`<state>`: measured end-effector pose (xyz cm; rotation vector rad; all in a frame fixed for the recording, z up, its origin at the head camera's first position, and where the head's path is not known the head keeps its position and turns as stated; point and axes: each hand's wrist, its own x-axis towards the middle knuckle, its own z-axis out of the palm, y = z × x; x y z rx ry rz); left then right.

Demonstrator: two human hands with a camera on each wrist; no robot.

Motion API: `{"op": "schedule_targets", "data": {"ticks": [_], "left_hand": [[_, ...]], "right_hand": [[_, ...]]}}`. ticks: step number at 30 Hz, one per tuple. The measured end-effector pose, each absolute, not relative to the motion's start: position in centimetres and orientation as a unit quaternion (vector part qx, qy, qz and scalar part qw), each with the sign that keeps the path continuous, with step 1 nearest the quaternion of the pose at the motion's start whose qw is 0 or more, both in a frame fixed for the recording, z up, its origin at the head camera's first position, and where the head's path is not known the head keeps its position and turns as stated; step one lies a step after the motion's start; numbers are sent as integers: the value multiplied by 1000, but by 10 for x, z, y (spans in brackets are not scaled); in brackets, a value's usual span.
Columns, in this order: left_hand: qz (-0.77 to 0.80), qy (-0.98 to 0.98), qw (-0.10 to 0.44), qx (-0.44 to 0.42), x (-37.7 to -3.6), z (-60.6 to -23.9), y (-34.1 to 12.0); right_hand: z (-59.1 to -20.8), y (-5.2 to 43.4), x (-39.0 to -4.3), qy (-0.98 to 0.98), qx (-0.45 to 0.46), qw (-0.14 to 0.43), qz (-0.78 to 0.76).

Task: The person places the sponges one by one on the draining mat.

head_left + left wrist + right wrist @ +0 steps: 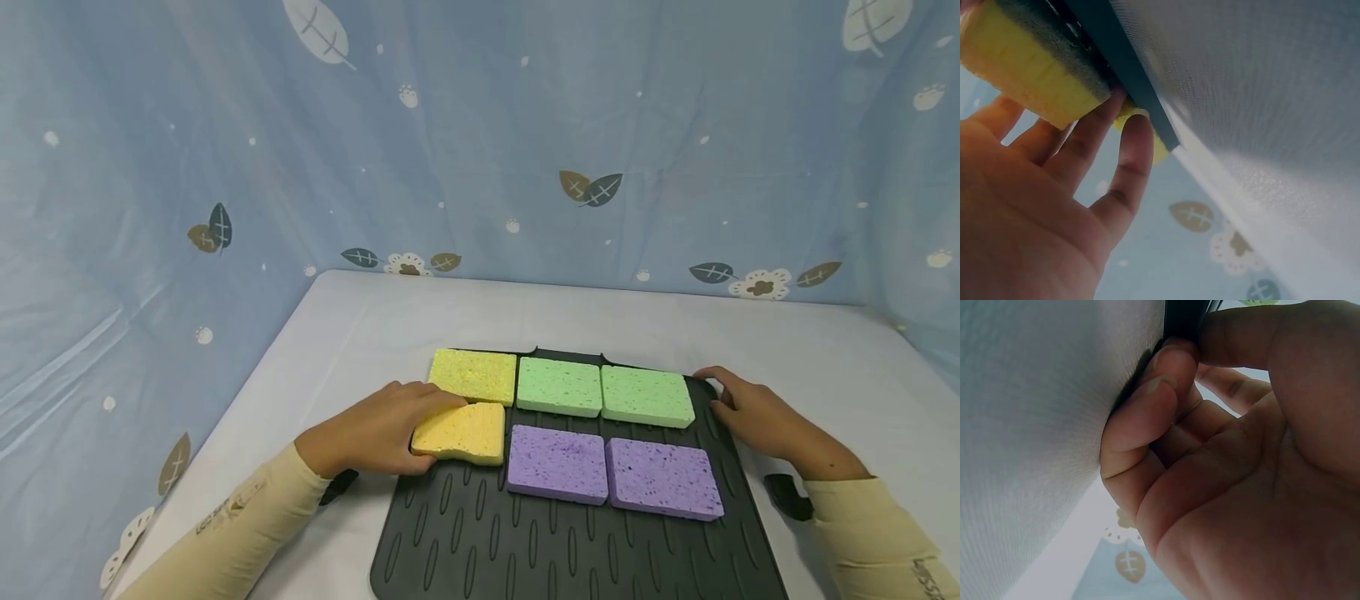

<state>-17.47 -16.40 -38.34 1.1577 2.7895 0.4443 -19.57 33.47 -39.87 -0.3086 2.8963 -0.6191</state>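
Note:
My left hand (382, 429) grips a yellow-orange sponge (465, 433) on the left part of a black ridged mat (480, 550). Seen from the left wrist, that sponge (1029, 62) has a dark grey layer along the side facing the mat, and the fingers (1132, 147) reach the mat's edge. At the mat's far right corner, my right hand (765, 417) pinches the edge. The right wrist view shows its curled fingers (1141, 419) against the dark mat edge (1182, 319), close to the white cloth.
A lighter yellow sponge (474, 375) and two green sponges (558, 387) (648, 396) line the mat's far side. Two purple sponges (557, 463) (663, 477) lie nearer. White cloth (360, 333) covers the table; a blue patterned curtain (480, 150) hangs behind it.

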Motion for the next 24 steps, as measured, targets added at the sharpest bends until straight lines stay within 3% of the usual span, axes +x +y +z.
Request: {"op": "schedule_targets", "data": {"ticks": [24], "left_hand": [[136, 907, 64, 394, -172, -386, -164]], "right_hand": [[-400, 336, -194, 968, -100, 79, -215]]}}
